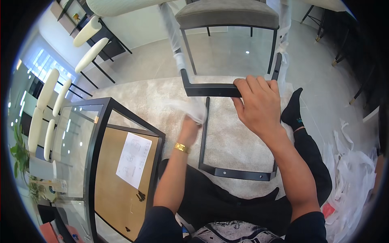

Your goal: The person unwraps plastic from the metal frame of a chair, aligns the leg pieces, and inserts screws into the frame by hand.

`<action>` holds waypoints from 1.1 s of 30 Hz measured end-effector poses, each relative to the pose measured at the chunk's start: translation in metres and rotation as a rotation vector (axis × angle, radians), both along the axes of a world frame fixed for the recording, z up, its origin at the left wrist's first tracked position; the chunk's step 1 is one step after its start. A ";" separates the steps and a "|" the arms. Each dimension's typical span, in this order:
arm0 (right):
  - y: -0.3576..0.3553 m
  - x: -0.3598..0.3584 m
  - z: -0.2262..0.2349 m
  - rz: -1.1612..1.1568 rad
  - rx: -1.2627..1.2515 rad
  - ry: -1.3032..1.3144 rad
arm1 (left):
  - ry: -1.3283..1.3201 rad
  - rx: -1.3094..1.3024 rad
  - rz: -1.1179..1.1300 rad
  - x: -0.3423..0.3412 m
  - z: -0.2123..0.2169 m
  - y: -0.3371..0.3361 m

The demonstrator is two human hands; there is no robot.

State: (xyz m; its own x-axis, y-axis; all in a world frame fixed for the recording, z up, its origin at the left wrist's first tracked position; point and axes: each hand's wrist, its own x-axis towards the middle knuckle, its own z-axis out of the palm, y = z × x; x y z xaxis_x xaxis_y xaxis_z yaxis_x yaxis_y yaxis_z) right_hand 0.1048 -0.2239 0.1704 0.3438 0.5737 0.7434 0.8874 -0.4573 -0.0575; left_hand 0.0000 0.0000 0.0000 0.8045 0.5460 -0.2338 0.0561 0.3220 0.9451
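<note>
My right hand [259,103] is wrapped over the crossbar of a black metal leg frame [212,90], close to its right end. The frame's two side bars run away from me, still partly covered in white foam wrap [172,30]. Left of the crossbar, my left hand [189,130] is blurred by motion and closed on a loose white strip of wrap [187,107]. A gold-coloured watch [182,148] sits on that wrist. Beneath, a second black metal frame [243,174] lies on the rug between my legs, with holes in its near bar.
To my left stands a black-framed glass cabinet [101,121]; a paper sheet [134,160] and black screws [140,196] lie on its brown panel. Torn wrapping [350,174] is heaped at right. A grey chair [227,16] stands ahead. The pale rug [137,93] lies under me.
</note>
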 end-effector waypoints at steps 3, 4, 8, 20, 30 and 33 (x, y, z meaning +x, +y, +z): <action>-0.003 -0.007 -0.005 -0.010 -0.016 0.028 | 0.034 0.493 -0.311 -0.001 0.021 -0.047; -0.001 -0.007 -0.003 0.003 -0.002 0.018 | 0.077 0.797 -0.343 0.000 0.015 -0.042; -0.004 -0.006 -0.005 -0.007 -0.011 -0.008 | 0.355 1.482 -0.731 -0.019 -0.002 -0.061; -0.042 0.014 0.030 0.473 -0.082 0.354 | -0.296 1.380 -0.201 -0.040 0.197 -0.072; -0.045 0.023 -0.005 0.541 0.106 0.460 | -0.466 0.986 -0.130 0.010 0.237 -0.038; -0.048 0.028 -0.013 0.534 0.127 0.487 | -0.412 1.015 -0.157 0.038 0.187 -0.031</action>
State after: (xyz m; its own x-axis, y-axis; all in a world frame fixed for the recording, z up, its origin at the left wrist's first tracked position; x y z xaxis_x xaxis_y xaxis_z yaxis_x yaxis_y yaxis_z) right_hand 0.1323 -0.2719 0.1577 0.3497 0.6752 0.6495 0.8476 0.0672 -0.5263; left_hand 0.0375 -0.0313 0.1869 0.7951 0.2172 0.5662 -0.3509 -0.5967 0.7217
